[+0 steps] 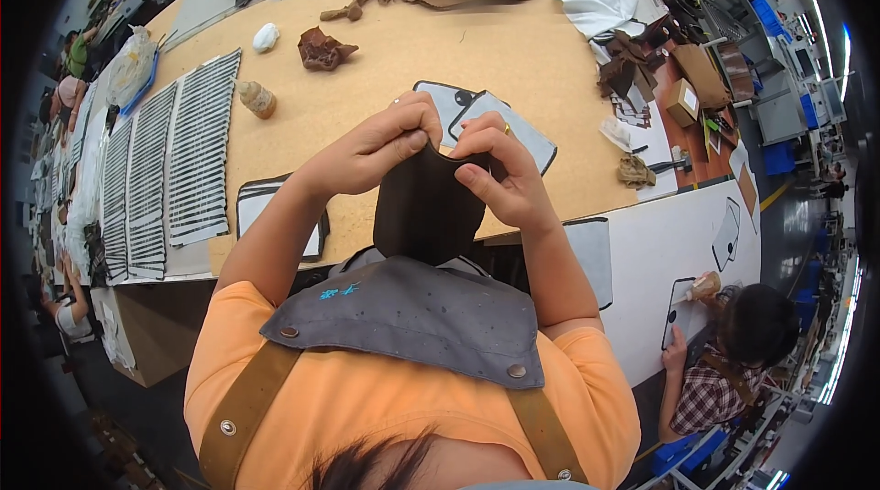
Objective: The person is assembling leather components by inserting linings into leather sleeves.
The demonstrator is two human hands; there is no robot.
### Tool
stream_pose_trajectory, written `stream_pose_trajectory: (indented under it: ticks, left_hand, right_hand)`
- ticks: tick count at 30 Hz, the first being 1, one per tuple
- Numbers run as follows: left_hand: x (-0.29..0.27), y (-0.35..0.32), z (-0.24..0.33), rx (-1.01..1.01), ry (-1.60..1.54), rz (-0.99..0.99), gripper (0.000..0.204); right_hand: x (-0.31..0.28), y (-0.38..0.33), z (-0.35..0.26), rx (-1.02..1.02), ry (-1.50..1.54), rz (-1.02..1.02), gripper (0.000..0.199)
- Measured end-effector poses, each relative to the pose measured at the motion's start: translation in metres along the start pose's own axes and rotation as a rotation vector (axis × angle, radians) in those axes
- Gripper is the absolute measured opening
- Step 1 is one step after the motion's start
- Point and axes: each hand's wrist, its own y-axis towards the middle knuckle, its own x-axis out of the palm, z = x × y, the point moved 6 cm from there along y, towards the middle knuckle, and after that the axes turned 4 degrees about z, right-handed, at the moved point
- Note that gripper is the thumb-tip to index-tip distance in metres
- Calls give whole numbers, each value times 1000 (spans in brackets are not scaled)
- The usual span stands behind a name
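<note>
A dark brown, leather-like piece (429,206) hangs in front of my chest at the table's near edge. My left hand (401,143) pinches its upper edge between thumb and fingers. On the other side, my right hand (502,167) grips the same edge, thumb in front and fingers curled behind. The edge dips between the two hands. Just beyond them, a light grey panel with dark edging (521,131) overlaps another such panel (440,98) with a black round spot. More dark-edged panels (252,213) lie in a stack beside my left forearm.
Rows of black-and-white strips (197,151) cover the table's left. A bottle (257,99), a white crumpled wad (266,37) and a brown leather scrap (326,50) stand farther off. Scraps and a cardboard box (683,103) crowd the right. A co-worker (733,352) handles a panel at lower right.
</note>
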Motion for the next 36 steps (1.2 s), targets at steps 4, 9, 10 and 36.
stream_pose_trajectory:
  ticks: [4, 9, 10, 36]
  left_hand:
    - [0, 5, -3, -15, -89, -4, 13]
    - [2, 6, 0, 65, 26, 41, 16]
    - [1, 7, -2, 58, 39, 65, 18]
    - [4, 8, -12, 56, 190, 78, 12]
  right_hand:
    - [-4, 0, 5, 16, 20, -1, 14]
    - [-9, 2, 3, 46, -42, 28, 12]
    - [-8, 4, 1, 48, -42, 28, 12]
    - [-16, 3, 1, -50, -454, -17, 12]
